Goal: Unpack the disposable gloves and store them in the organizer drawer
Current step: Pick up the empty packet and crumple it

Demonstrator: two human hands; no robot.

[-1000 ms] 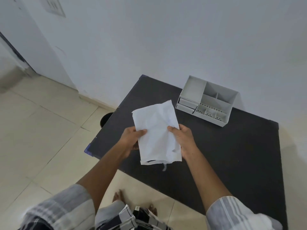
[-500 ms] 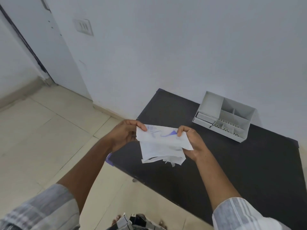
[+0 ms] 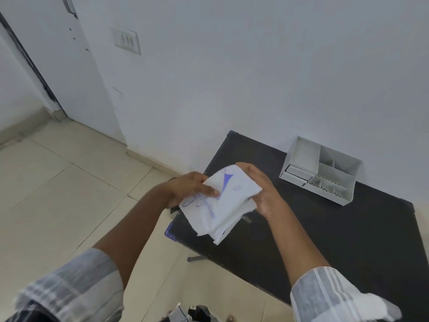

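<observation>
A white glove packet (image 3: 228,201) with blue print hangs in the air over the near left corner of the black table (image 3: 325,233). My left hand (image 3: 190,189) grips its left side, thumb across the printed face. My right hand (image 3: 262,189) holds its upper right edge, fingers curled over the top. Thin white folded layers stick out under the packet's lower end. The white organizer (image 3: 325,170) stands at the table's back edge by the wall, with open compartments on top and two small drawers, both closed, low on its left front.
A white wall runs behind the table, with a switch plate (image 3: 126,40) at upper left and a door frame (image 3: 27,63) further left. Beige tiled floor (image 3: 58,194) lies to the left of the table. A table leg (image 3: 197,258) shows below the near edge.
Both hands have turned the packet from a plain white upright face to a tilted printed face. The view has swung left and up, so the table and organizer sit further right.
</observation>
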